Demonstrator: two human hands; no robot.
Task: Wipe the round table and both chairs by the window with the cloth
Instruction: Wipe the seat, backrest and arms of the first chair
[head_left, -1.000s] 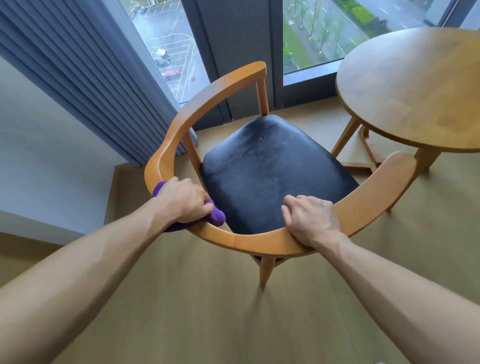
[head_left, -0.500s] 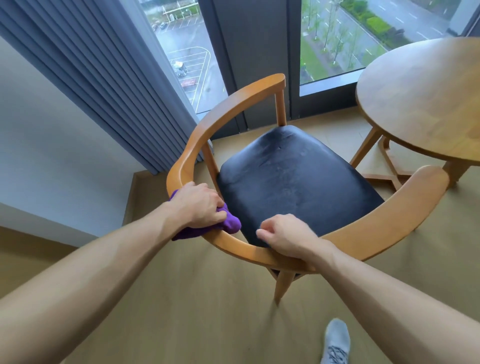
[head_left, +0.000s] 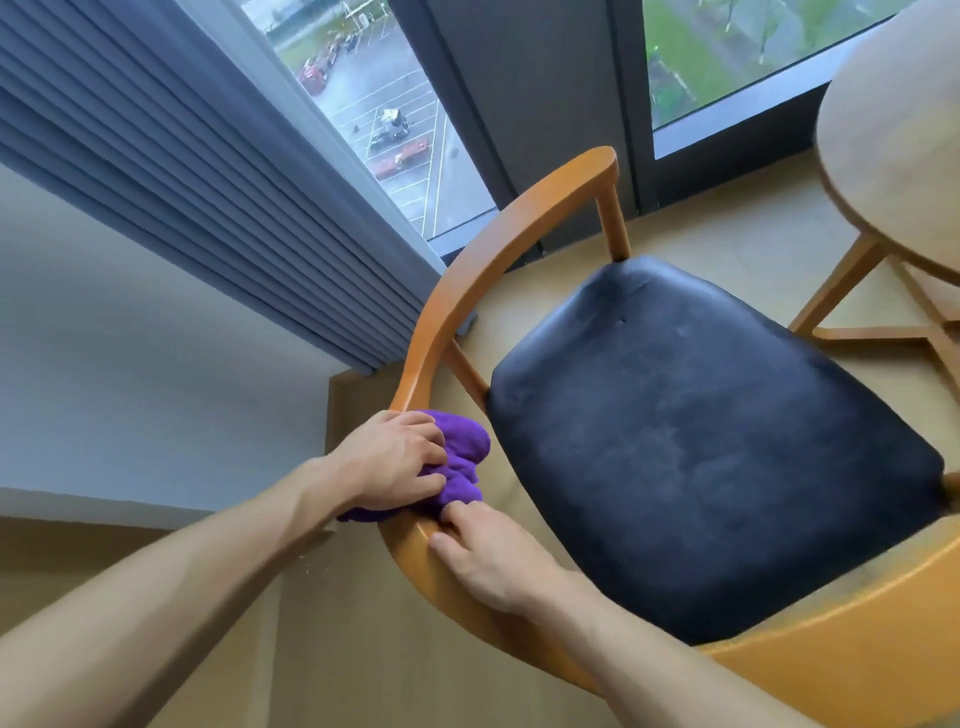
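A wooden chair (head_left: 498, 228) with a curved backrest rail and a black padded seat (head_left: 701, 441) stands below me. My left hand (head_left: 395, 467) grips a bunched purple cloth (head_left: 462, 467) against the rail at its left bend. My right hand (head_left: 493, 561) holds the rail just beside the cloth, its fingers curled over the rail's top. The round wooden table (head_left: 893, 135) shows at the upper right, partly cut off by the frame. Only one chair is in view.
Grey-blue pleated curtains (head_left: 182, 182) hang at the left by the window (head_left: 384, 114). A white wall and skirting fill the lower left. The table's legs (head_left: 841, 301) stand right of the seat on the beige floor.
My right hand slid left along the rail until it came up against the cloth. The left hand with the cloth stayed at the rail's left bend. The view moved closer and to the left.
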